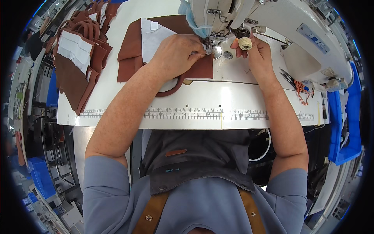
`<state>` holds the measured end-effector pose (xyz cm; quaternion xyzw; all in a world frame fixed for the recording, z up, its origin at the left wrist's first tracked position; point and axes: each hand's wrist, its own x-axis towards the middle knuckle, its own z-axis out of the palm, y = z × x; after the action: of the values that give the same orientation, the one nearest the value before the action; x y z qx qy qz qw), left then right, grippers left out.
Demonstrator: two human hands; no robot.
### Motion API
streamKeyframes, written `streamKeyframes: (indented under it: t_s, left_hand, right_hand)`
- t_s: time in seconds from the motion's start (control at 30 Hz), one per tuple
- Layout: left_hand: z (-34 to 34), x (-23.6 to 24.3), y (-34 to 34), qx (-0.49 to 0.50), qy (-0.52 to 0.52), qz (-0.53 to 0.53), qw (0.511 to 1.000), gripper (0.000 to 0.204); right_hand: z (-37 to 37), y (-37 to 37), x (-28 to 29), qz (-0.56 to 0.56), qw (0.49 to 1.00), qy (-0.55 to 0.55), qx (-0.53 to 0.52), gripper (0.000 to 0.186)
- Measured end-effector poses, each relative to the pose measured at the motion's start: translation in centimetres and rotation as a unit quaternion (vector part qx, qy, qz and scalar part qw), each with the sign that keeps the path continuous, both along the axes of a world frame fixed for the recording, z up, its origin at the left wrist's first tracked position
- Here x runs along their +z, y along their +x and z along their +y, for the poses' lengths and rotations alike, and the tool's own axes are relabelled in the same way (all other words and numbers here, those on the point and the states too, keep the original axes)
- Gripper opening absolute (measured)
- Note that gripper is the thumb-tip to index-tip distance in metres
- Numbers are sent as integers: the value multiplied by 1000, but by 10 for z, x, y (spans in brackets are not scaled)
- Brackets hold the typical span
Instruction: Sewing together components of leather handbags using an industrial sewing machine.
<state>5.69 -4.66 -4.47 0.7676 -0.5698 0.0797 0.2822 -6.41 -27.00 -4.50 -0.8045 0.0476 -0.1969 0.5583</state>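
Brown fabric panels (pixel 128 41) with a white lining piece (pixel 150 43) lie on the sewing machine's table, left of the needle. My left hand (pixel 175 54) rests over them, fingertips pinched on the cloth edge close to the presser foot (pixel 208 47). Below that hand, a curved brown strap (pixel 169 93) sticks out from the work. My right hand (pixel 258 54) is raised to the right of the needle, fingers curled around behind the cream knurled knob (pixel 244 43) of the sewing machine (pixel 288 19). The knob partly hides those fingers, so what they hold does not show.
A stack of brown pieces with straps (pixel 80 58) lies at the table's left. Small snips (pixel 287 78) with orange cord sit on the right, near the machine's base. A printed ruler (pixel 183 113) runs along the front edge. Blue bins (pixel 344 152) hang at the right.
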Motion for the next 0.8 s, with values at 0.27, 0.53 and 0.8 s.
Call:
streamKeyframes:
  t_s: [0.27, 0.53, 0.8]
  left_hand:
    - [0, -2, -8, 59, -5, -6, 998, 15]
    - [17, 4, -36, 102, 30, -63, 992, 17]
    - [76, 70, -15, -58, 192, 180, 963, 21]
  right_hand:
    - [-5, 4, -12, -12, 998, -62, 20, 50]
    - [-7, 6, -18, -1, 994, -104, 27, 62]
    - [1, -1, -15, 56, 988, -145, 26, 54]
